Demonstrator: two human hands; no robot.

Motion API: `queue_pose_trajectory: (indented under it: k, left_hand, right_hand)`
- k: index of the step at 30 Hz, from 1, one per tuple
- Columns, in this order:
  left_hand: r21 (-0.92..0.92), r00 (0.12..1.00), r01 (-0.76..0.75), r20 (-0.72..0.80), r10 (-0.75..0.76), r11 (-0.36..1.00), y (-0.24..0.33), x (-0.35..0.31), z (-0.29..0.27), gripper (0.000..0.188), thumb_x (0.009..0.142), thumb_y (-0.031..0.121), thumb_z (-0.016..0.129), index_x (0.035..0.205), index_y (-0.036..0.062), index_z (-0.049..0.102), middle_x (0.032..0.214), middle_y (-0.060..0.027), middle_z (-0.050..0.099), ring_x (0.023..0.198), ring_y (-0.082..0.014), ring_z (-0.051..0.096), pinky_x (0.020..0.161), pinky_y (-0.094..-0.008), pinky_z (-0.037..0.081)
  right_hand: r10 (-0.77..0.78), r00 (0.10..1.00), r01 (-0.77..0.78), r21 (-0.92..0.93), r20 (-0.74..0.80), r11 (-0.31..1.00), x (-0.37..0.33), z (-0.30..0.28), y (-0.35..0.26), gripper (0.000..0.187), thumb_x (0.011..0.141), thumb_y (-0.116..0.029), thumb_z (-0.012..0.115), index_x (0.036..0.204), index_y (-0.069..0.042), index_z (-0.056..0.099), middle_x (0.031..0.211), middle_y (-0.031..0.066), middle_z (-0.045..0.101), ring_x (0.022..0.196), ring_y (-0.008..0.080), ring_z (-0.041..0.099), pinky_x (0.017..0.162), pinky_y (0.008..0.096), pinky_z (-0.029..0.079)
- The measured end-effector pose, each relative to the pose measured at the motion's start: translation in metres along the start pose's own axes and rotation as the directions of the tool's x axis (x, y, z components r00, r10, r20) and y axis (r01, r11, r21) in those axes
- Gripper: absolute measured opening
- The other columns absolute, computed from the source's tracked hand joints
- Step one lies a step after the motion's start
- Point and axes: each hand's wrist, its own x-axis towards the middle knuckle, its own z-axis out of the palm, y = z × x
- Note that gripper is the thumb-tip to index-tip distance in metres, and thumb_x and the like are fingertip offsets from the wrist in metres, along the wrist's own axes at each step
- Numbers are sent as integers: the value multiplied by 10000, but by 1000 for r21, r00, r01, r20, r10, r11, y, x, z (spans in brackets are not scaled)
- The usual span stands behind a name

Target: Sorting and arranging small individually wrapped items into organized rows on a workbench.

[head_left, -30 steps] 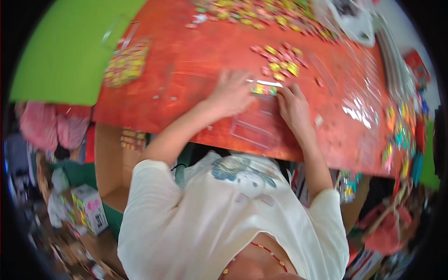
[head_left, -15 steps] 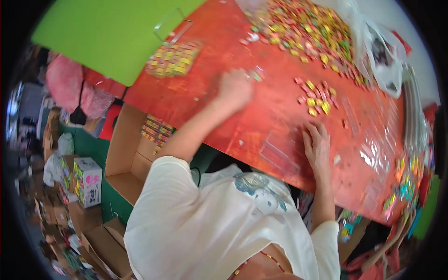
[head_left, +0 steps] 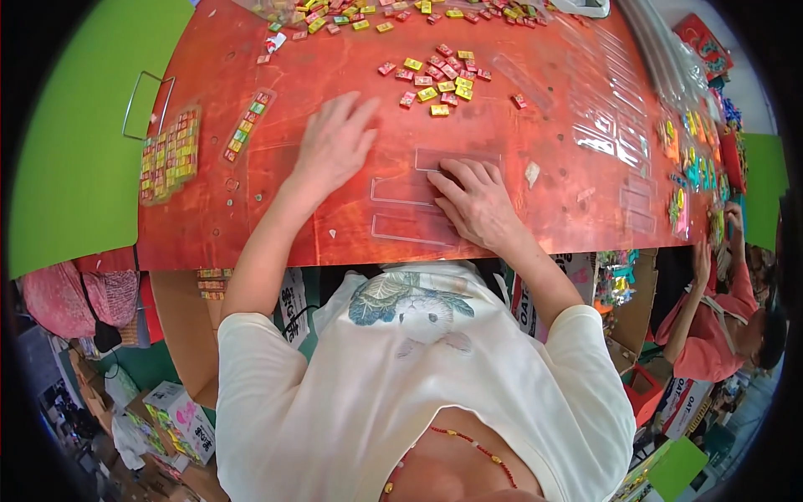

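My left hand (head_left: 336,142) hovers over the red table, fingers apart and somewhat blurred, nothing visible in it. My right hand (head_left: 475,197) rests with spread fingers across several flat clear plastic trays (head_left: 401,192) near the table's front edge, covering their right ends. Beyond the hands lies a loose cluster of small red and yellow boxes (head_left: 443,75). To the left of my left hand, one narrow clear tray (head_left: 248,125) holds a row of such little boxes. Farther left sits a block of filled trays (head_left: 171,156).
A bigger heap of little boxes (head_left: 360,12) spreads along the far edge. More clear trays (head_left: 602,109) lie to the right, near colourful packets (head_left: 690,159). A green board (head_left: 84,125) with a wire handle borders the left. Another person (head_left: 719,309) sits at right; an open carton (head_left: 180,326) stands below.
The view has turned and straightened. My left hand has moved right, away from the filled narrow tray. My right hand has shifted onto the clear trays.
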Motion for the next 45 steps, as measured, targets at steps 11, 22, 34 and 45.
queue_pose_trajectory:
  k: [11, 22, 34, 45]
  left_hand:
    - [124, 983, 55, 168, -75, 991, 24, 63, 33, 294, 892, 234, 656, 1135, 77, 603, 1072, -141, 575, 1039, -342, 595, 824, -485, 516]
    - [75, 996, -1, 91, -6, 997, 37, 39, 30, 236, 851, 241, 711, 974, 71, 604, 954, -116, 575, 941, -304, 615, 754, -448, 488]
    - [8, 986, 123, 113, -123, 992, 35, 58, 27, 244, 904, 291, 629, 1036, 87, 610, 973, -130, 610, 921, -323, 643, 752, -469, 501]
    - [114, 990, 85, 106, -98, 990, 16, 79, 48, 232, 901, 285, 589, 977, 67, 613, 911, -150, 678, 821, -347, 681, 701, -508, 494]
  right_hand:
    - [257, 948, -282, -119, -188, 952, 76, 21, 70, 261, 873, -193, 655, 1095, -58, 631, 967, 142, 613, 926, 309, 618, 791, 444, 464]
    - [137, 975, -169, -182, -178, 969, 70, 15, 57, 194, 867, -207, 674, 1019, -94, 634, 959, 83, 593, 928, 268, 601, 780, 409, 440]
    - [241, 952, -244, 7, -186, 970, 72, 9, 59, 216, 861, -254, 690, 986, -87, 635, 930, 104, 607, 939, 279, 616, 779, 435, 434]
    - [322, 927, -357, -187, -194, 915, 72, 20, 67, 237, 867, -281, 695, 970, -77, 634, 929, 89, 609, 898, 276, 618, 808, 422, 412]
